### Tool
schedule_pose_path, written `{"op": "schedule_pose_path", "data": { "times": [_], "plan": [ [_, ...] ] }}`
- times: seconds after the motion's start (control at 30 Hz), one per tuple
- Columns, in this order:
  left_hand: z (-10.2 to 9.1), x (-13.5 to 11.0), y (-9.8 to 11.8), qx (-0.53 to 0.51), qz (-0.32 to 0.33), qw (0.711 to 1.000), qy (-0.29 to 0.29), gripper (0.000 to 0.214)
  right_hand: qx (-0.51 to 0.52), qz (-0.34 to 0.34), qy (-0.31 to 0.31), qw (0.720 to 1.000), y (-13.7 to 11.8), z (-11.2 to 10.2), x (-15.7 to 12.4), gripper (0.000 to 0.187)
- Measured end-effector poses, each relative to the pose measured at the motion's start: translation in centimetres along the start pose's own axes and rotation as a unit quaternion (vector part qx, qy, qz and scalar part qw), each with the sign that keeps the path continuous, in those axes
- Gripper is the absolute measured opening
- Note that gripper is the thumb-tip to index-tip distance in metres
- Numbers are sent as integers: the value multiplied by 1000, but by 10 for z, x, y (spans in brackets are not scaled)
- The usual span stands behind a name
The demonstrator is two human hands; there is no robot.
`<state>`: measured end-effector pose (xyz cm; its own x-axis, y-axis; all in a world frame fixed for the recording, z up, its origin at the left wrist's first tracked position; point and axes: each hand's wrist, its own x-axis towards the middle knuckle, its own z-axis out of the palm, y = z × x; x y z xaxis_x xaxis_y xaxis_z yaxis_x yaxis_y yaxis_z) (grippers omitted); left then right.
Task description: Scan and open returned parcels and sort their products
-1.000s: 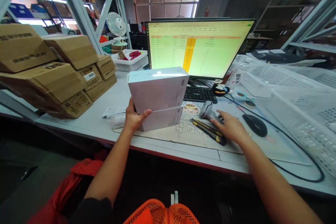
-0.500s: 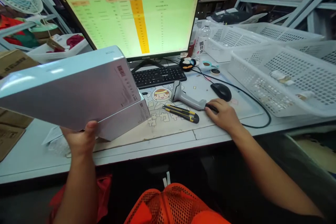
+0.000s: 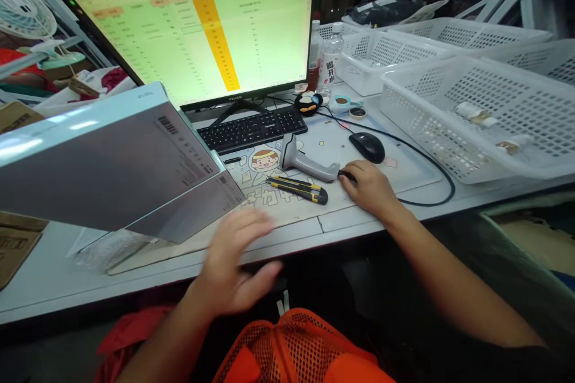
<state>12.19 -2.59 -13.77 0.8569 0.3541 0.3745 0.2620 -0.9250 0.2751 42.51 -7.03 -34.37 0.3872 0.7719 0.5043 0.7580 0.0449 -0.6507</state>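
Note:
Two white boxes [image 3: 112, 167] lie stacked and tilted at the left of the desk, barcode labels facing me. My left hand [image 3: 238, 263] hovers just below and to the right of them, off the desk edge, fingers spread and blurred, holding nothing. My right hand [image 3: 368, 187] rests palm down on the desk mat, its fingers curled over the handle end of a grey barcode scanner [image 3: 309, 164]. A yellow and black utility knife [image 3: 299, 188] lies just left of that hand.
A monitor [image 3: 193, 24] with a green spreadsheet stands behind a black keyboard [image 3: 254, 127]. A black mouse [image 3: 367, 146] and its cable lie right of the scanner. White mesh baskets [image 3: 485, 114] fill the right side. Cardboard boxes [image 3: 13, 239] sit far left. An orange mesh item [image 3: 291, 353] is below me.
My left hand has let go of the white boxes and dropped down to the right. My right hand stays on the scanner's handle. The view has shifted slightly.

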Motion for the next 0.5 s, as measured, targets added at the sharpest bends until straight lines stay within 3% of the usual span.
{"op": "schedule_pose_path", "data": {
  "times": [0.1, 0.17, 0.23, 0.33, 0.5],
  "plan": [
    [57, 70, 6, 25, 92, 987, -127, 37, -6, -2, -6, 1000, -2, -2, -1, 25],
    [91, 115, -1, 102, 79, 974, -188, 42, -10, -7, -11, 1000, -4, -3, -2, 24],
    [119, 145, -11, 203, 42, 946, -249, 47, -13, -11, -14, 1000, -5, -4, -3, 23],
    [144, 155, -25, 279, 22, 917, -283, 49, -19, -16, -18, 1000, -4, -5, -3, 22],
    [151, 142, -33, 265, 38, 925, -269, 47, -39, -55, -20, 998, 0, -5, 3, 17]
  ]
}}
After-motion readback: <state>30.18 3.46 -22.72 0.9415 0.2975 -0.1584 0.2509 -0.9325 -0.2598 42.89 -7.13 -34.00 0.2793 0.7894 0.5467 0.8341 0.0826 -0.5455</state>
